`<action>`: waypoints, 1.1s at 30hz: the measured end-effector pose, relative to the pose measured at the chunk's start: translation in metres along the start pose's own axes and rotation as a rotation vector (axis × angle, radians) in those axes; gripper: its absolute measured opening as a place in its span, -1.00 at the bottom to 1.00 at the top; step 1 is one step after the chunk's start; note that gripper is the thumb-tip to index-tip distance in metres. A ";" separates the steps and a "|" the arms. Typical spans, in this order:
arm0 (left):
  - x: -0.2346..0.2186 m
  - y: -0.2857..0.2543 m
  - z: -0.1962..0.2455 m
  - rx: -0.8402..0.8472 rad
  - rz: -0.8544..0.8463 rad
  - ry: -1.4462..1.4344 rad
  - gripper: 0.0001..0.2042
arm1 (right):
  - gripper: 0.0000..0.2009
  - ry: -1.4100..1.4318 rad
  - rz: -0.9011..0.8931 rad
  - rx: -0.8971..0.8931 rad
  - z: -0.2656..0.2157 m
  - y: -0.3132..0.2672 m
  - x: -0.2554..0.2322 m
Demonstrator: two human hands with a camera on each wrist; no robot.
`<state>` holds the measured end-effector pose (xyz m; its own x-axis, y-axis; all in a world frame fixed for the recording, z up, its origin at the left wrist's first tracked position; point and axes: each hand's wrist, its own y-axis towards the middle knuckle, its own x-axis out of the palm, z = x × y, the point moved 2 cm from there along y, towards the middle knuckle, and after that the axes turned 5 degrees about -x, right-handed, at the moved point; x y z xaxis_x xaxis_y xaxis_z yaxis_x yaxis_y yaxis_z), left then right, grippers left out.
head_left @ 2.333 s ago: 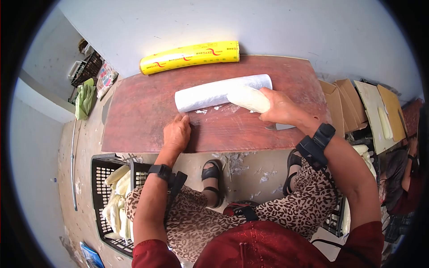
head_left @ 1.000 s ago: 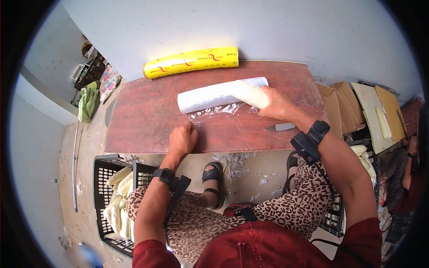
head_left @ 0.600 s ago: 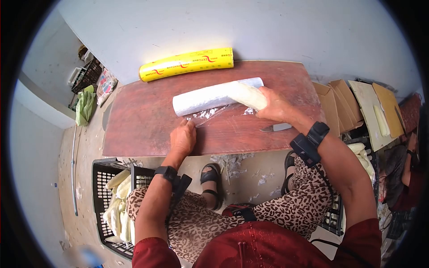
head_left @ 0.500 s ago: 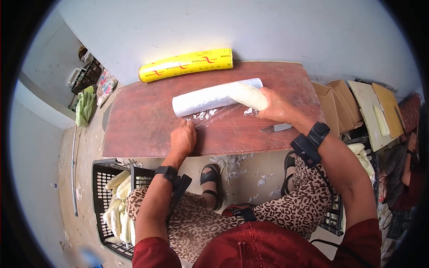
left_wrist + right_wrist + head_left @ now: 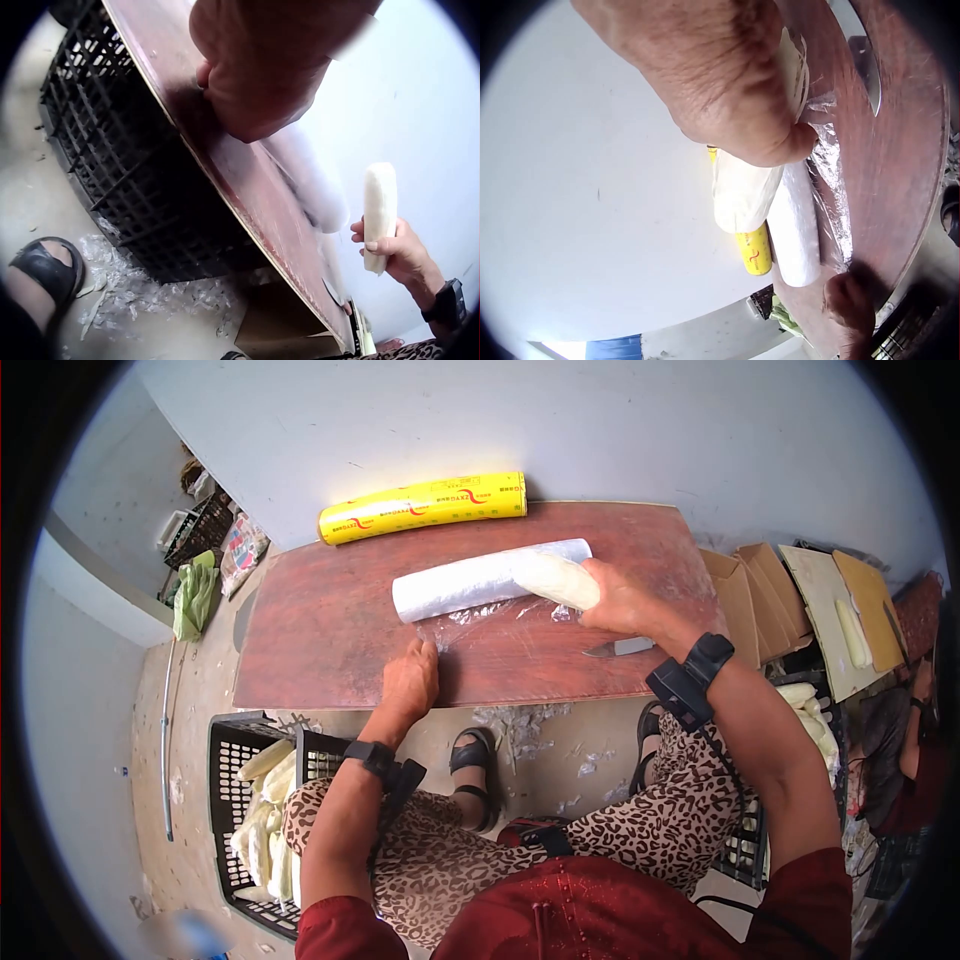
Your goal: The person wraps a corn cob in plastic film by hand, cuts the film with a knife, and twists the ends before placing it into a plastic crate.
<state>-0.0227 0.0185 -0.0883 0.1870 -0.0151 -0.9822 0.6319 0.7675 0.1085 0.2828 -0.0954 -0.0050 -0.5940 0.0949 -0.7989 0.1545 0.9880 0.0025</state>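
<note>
A white roll of cling film [image 5: 460, 583] lies slantwise on the red-brown table [image 5: 300, 650]. My left hand [image 5: 410, 678], near the table's front edge, pinches the edge of the clear film drawn off the roll; in the right wrist view that film [image 5: 832, 172] runs crinkled along the roll to the fingers. My right hand [image 5: 628, 598] grips a pale ear of corn in its husk [image 5: 560, 579] by one end, thumb on the near side. The ear is held above the roll's right part, tilted, and overlaps it in the head view. Its gripped end is hidden by the palm.
A knife [image 5: 620, 647] lies right of the film, blade pointing left. A yellow wrapped roll [image 5: 425, 507] sits at the back against the wall. Black crates [image 5: 225, 760] of pale ears stand beside the legs. Cardboard boxes [image 5: 770, 600] are at the right.
My left hand has moved from the roll's left end toward the front edge, drawing film out, and lately slightly nearer me. My right hand keeps hold of the ear, which stays over the roll.
</note>
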 end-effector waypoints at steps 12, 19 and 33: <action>-0.002 -0.007 -0.008 0.036 -0.070 -0.021 -0.87 | -0.48 0.078 0.143 -0.161 -0.024 0.030 -0.002; -0.013 -0.006 -0.010 -0.001 -0.042 -0.027 -0.86 | -0.46 0.149 -0.031 -0.070 -0.005 0.018 -0.001; -0.012 -0.002 -0.003 0.163 0.163 -0.065 -0.93 | -0.56 -0.241 -0.341 -0.130 0.016 -0.017 0.028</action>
<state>-0.0287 0.0186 -0.0776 0.3411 0.0551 -0.9384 0.7015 0.6496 0.2931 0.2764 -0.1119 -0.0372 -0.3899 -0.2559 -0.8846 -0.1286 0.9663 -0.2228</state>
